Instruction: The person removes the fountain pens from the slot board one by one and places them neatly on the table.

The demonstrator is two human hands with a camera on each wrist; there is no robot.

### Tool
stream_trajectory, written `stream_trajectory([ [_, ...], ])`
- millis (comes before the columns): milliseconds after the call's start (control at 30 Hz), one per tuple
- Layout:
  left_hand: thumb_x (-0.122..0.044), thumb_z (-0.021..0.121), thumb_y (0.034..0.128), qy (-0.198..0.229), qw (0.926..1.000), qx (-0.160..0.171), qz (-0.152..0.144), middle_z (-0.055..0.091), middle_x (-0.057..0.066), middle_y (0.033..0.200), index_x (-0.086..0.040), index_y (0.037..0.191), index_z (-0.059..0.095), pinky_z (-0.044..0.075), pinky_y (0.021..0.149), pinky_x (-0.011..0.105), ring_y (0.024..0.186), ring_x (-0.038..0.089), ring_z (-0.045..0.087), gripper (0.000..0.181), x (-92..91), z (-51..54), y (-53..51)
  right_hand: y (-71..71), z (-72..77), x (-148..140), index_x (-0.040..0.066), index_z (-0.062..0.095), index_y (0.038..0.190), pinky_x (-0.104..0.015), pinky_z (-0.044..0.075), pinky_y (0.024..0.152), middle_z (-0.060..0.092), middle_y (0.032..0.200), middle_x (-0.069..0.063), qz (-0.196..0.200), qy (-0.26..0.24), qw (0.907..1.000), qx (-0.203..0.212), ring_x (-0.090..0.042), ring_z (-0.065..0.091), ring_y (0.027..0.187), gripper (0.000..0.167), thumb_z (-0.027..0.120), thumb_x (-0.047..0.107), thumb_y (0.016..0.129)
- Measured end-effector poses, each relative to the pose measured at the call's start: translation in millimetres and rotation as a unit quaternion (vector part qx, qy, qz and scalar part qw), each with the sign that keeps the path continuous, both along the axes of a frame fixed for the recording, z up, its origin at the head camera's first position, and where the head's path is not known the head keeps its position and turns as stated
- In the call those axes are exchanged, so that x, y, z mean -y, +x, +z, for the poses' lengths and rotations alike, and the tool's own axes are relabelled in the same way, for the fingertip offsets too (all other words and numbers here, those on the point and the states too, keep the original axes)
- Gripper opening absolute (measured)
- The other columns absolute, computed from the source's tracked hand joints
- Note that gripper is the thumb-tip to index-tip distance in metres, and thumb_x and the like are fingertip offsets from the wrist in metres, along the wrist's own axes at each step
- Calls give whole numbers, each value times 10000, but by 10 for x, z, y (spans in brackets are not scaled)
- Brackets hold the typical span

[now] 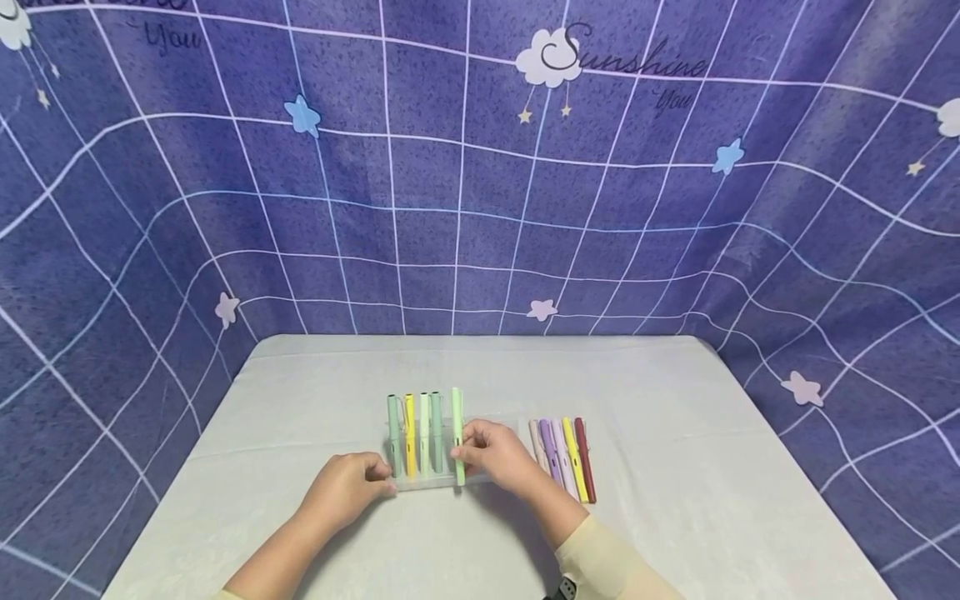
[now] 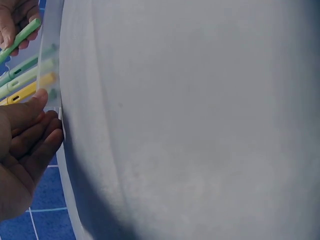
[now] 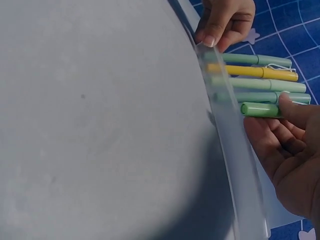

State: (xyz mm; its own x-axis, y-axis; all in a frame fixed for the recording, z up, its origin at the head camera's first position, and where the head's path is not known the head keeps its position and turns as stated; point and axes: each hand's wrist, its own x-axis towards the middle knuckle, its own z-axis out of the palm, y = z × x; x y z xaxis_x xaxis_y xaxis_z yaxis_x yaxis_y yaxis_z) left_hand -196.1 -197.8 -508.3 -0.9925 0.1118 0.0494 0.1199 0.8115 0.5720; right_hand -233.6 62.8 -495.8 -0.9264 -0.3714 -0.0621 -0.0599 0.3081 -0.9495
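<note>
A low translucent plastic pen tray [image 1: 429,482] lies on the table with a row of upright-pointing pens: a teal pen [image 1: 394,437], a yellow-orange pen [image 1: 409,437], a pale green pen [image 1: 424,437] and another teal pen [image 1: 437,437]. At its front left corner my left hand [image 1: 345,487] pinches the tray, thumb on the wall in the left wrist view. My right hand [image 1: 498,454] holds a bright green pen [image 3: 260,109] between thumb and fingers, over the tray to the right of that row. In the right wrist view this pen's end sits above the tray's wall [image 3: 242,165].
Right of the tray, several loose pens lie side by side on the white table [image 1: 712,467]: a pinkish one, a purple pen [image 1: 551,446], a lilac one, a yellow pen [image 1: 574,458] and a dark red pen [image 1: 585,458]. A blue gridded curtain [image 1: 495,192] encloses the table's back and sides.
</note>
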Motion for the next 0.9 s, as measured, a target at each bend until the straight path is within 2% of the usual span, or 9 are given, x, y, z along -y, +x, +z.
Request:
stream_trajectory([
  [433, -280, 848, 706, -40, 10000, -6, 2, 742, -121, 857, -280, 763, 677, 559, 823, 392, 859, 133, 691, 181, -1, 1, 5, 35, -82, -192, 103, 592, 902, -318, 605, 653, 653, 772, -21, -286, 329, 9983, -380, -164, 680, 689, 195, 724, 247, 900],
  [767, -274, 851, 704, -62, 10000, -33, 44, 739, -128, 841, -281, 756, 677, 561, 813, 383, 849, 130, 692, 182, -10, 31, 15, 71, -89, -413, 69, 593, 934, -337, 613, 682, 635, 802, -23, -349, 83, 9990, -256, -158, 658, 740, 183, 708, 210, 914],
  [900, -272, 851, 708, -89, 9999, -63, -17, 743, -120, 850, -279, 754, 674, 562, 805, 384, 849, 135, 694, 182, -13, 39, 16, 76, -84, -492, 64, 592, 951, -361, 615, 688, 637, 810, -26, -361, 129, 9990, -226, -164, 657, 742, 186, 702, 210, 918],
])
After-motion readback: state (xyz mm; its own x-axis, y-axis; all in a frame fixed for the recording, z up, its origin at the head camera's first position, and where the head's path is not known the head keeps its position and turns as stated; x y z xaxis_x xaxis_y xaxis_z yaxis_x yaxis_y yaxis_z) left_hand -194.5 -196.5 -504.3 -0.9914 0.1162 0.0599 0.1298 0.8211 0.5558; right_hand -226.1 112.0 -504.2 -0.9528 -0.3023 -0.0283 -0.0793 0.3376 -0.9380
